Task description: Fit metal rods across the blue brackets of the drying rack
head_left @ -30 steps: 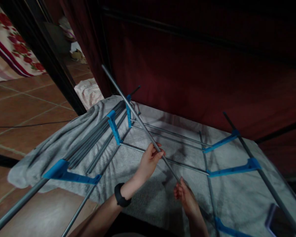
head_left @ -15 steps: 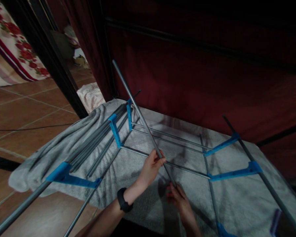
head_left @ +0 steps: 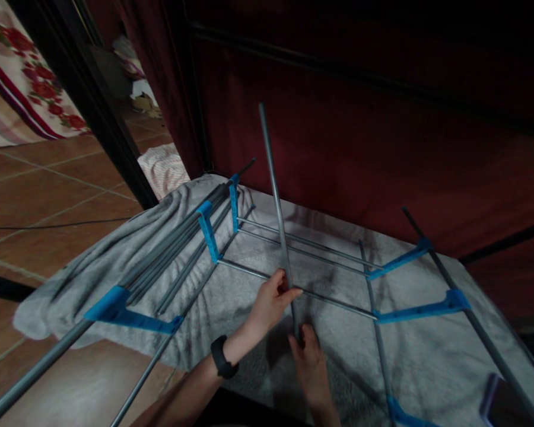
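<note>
A grey metal tube point(head_left: 276, 193) stands nearly upright in front of me, its top end leaning slightly left. My left hand point(head_left: 273, 296), with a black band on the wrist, is closed round the tube, thumb across it. Lower down, my right hand point(head_left: 309, 359) grips the tube near its bottom end, which the fingers hide. Behind the tube is a partly built rack frame of thin crossbars point(head_left: 338, 303) and blue plastic brackets, one bracket point(head_left: 209, 234) on the left and another bracket point(head_left: 425, 308) on the right.
The frame lies on a grey blanket point(head_left: 427, 367). Several loose grey tubes point(head_left: 173, 255) lie bundled on the left. A phone-like dark object point(head_left: 507, 403) sits at lower right. A dark red curtain point(head_left: 360, 148) hangs behind, and a black post point(head_left: 93, 112) slants at left.
The tube has swung from a leftward slant to nearly upright, its top moving right. My right hand has shifted left with the lower end; my left hand keeps its hold.
</note>
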Demonstrator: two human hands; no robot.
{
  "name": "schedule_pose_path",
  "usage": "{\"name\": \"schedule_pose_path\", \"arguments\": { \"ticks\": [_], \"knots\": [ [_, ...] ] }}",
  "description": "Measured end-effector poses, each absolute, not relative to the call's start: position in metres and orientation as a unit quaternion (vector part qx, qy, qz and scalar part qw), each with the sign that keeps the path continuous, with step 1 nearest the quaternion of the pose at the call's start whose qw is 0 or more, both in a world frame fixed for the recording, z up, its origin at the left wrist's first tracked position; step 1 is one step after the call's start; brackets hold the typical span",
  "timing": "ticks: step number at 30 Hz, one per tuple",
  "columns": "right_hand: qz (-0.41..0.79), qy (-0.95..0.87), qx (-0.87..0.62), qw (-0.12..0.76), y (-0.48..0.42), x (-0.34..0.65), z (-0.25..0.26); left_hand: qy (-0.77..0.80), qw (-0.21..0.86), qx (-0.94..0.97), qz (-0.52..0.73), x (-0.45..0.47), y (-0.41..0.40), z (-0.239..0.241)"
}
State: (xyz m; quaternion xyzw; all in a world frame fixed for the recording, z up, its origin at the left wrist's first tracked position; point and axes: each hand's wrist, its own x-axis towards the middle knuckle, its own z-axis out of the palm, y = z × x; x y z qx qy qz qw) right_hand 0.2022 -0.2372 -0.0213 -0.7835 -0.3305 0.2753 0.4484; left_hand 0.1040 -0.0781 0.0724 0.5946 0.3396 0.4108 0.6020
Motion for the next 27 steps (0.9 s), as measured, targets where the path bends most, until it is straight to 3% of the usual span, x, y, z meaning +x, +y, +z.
{"name": "schedule_pose_path", "arguments": {
  "ticks": [7,13,19,27],
  "knots": [
    [0.302,-0.392,-0.765,0.412,-0.236,0.207,-0.019,0.357,0.562,0.641,0.382,0.102,-0.085,0.062],
    [0.233,-0.441,-0.785,0.367,-0.241,0.222,-0.031,0.350,0.585,0.646,0.344,0.104,-0.085,0.056],
    [0.243,-0.449,-0.794,0.329,-0.243,0.229,-0.025,0.344,0.595,0.645,0.334,0.105,-0.083,0.045],
    [0.204,-0.488,-0.801,0.280,-0.257,0.248,-0.013,0.336,0.624,0.599,0.373,0.111,-0.077,0.044]
  ]
}}
